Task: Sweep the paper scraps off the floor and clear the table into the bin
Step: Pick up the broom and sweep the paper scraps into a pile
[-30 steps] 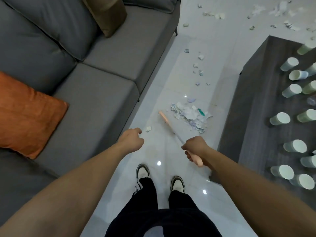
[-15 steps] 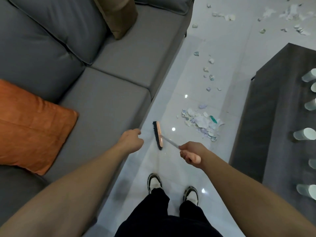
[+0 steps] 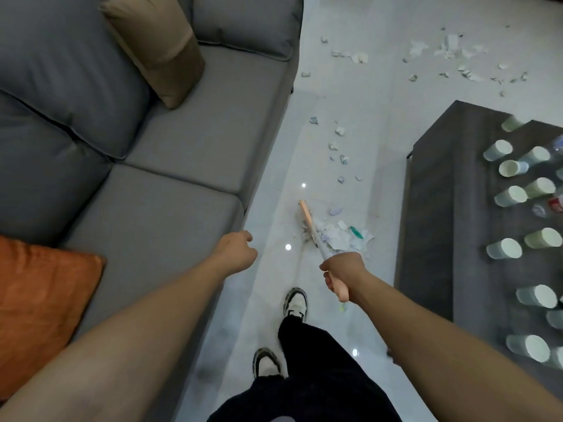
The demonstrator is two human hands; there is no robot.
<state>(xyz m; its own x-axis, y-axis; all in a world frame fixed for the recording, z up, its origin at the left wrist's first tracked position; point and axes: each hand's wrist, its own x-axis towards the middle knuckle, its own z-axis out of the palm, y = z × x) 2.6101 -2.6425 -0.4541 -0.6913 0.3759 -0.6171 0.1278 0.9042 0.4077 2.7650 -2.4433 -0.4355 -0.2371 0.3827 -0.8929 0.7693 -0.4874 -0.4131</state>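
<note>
My right hand (image 3: 342, 271) grips the peach handle of a small broom (image 3: 307, 220), whose head rests on the white floor against the left side of a pile of paper scraps (image 3: 341, 239). More scraps (image 3: 339, 147) trail away along the floor, and a wider scatter of scraps (image 3: 447, 53) lies at the far end. My left hand (image 3: 237, 254) hovers beside the sofa's edge with its fingers loosely curled, holding nothing. The dark wooden table (image 3: 441, 208) on the right carries several paper cups (image 3: 502, 251).
A grey sofa (image 3: 170, 184) runs along the left with an orange cushion (image 3: 39, 303) and a tan cushion (image 3: 158, 47). The floor strip between sofa and table is narrow. My feet (image 3: 294, 303) stand just behind the pile.
The broom head has swung from beside my left hand forward and right into the scrap pile. I have stepped forward, one foot ahead of the other.
</note>
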